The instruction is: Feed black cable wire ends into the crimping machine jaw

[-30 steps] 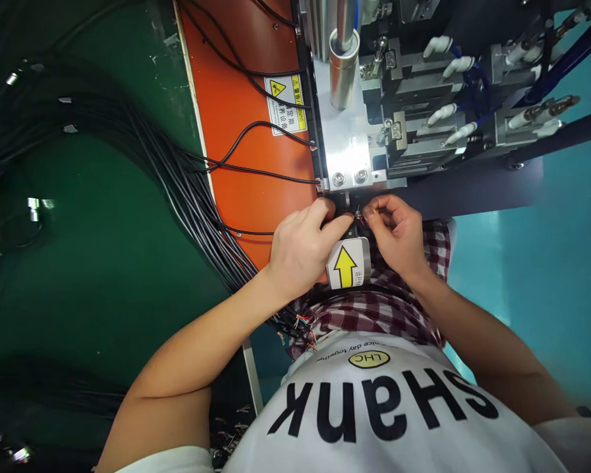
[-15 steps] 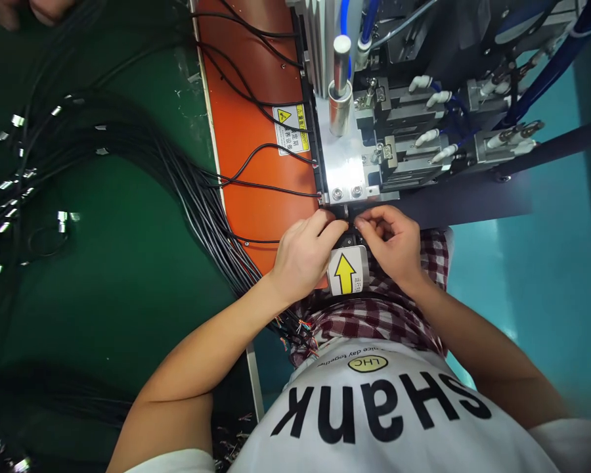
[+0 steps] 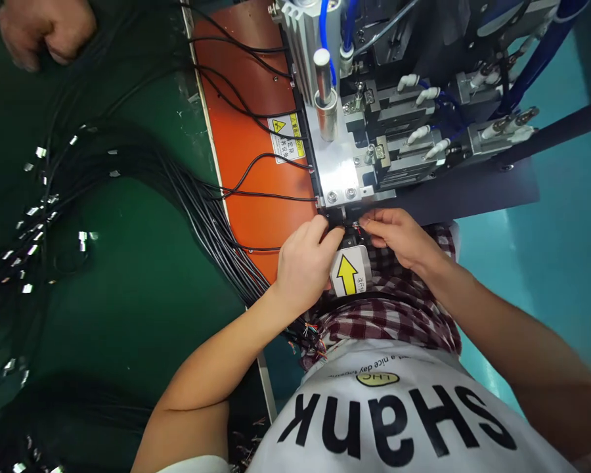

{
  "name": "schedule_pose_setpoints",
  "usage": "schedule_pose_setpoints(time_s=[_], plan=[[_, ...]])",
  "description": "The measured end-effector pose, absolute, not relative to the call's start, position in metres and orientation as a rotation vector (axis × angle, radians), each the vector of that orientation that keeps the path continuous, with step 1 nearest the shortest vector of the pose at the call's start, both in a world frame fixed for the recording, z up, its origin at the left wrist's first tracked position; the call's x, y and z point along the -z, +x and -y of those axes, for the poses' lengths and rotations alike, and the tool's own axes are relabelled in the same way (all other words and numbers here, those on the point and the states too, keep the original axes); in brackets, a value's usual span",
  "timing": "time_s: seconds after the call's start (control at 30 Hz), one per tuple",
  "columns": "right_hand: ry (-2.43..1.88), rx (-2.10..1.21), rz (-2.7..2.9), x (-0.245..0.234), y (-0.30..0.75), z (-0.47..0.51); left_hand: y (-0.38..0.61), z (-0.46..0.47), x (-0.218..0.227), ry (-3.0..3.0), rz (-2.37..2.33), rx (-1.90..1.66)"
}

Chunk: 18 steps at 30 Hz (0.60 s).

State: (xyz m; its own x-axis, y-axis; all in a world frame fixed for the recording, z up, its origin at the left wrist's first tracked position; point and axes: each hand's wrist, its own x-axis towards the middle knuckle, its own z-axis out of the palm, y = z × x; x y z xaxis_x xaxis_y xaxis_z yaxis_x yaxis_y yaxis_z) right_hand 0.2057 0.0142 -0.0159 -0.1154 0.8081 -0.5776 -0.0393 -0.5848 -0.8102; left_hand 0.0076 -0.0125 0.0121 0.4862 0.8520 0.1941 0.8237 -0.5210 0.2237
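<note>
My left hand (image 3: 305, 263) is closed at the near end of the machine's rail, where a thin black cable (image 3: 266, 249) runs in beneath its fingers. Just right of it, my right hand (image 3: 394, 233) pinches fine wire ends with thumb and forefinger; a bit of red wire (image 3: 359, 230) shows by the fingertips. The gap between both hands lies in front of a bright metal block (image 3: 337, 174) on the machine. Below sits a guard plate with a yellow arrow label (image 3: 347, 272). The fingers partly hide the cable's end.
A thick bundle of black cables (image 3: 201, 217) crosses the green table (image 3: 142, 263) and the orange panel (image 3: 256, 144). Several cables are lodged along the rail. Pneumatic cylinders (image 3: 404, 125) stand right. Another person's hand (image 3: 49, 29) rests at the upper left.
My right hand has shifted slightly, its fingers straighter, and red wire now shows at its tips. My left hand stays at the rail. The other person's hand shows more fully.
</note>
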Motion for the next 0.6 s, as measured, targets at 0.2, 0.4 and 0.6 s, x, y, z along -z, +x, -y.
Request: schedule_pose_setpoints(time_s=[0.2,0.4,0.6], plan=[[-1.482,-1.721,0.716,0.018,0.203,0.011,0.005,0.010,-0.009,2.503,-1.460,-0.486],[-1.695,-1.286,1.256,0.003,0.193,0.022,0.004,0.010,-0.008,2.504,-1.465,-0.505],[-1.784,-0.700,1.902,-0.021,0.201,0.008,0.003,0.010,-0.009,2.501,-1.459,-0.492]])
